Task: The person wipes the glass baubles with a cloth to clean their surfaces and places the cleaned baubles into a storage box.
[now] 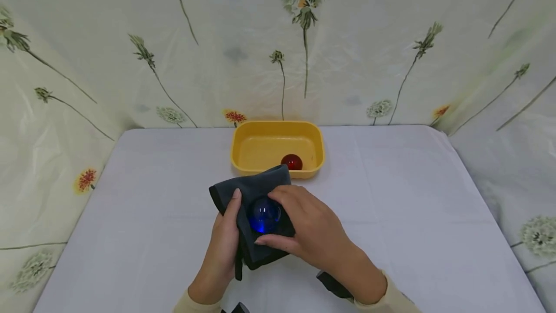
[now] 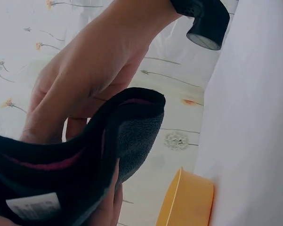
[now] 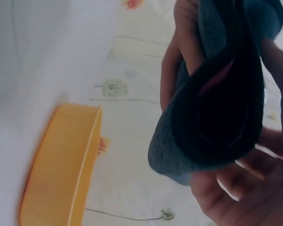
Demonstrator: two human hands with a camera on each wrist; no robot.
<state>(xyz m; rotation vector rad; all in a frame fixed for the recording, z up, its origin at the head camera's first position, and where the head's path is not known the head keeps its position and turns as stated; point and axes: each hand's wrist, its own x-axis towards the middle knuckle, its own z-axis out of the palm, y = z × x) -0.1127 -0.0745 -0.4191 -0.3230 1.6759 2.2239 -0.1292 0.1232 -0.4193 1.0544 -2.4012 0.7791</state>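
A folded dark grey cloth [image 1: 256, 185] with black edging lies in my left hand [image 1: 225, 238], which grips it with the thumb on top. On the cloth sits a clear blue ball [image 1: 264, 214]. My right hand [image 1: 319, 226] holds the ball between thumb and curled forefinger, from its right side. The left wrist view shows the cloth's folded layers [image 2: 136, 136] with a white label [image 2: 34, 206] and a pinkish inside. In the right wrist view the cloth [image 3: 172, 141] hangs as an open fold, with the right fingers behind it.
Just beyond the hands stands a yellow rectangular tub [image 1: 243, 161] with a dark red ball [image 1: 292, 162] inside at its near right. A white cloth covers the table [image 1: 391, 216]. A flowered curtain [image 1: 217, 62] closes off the back and sides.
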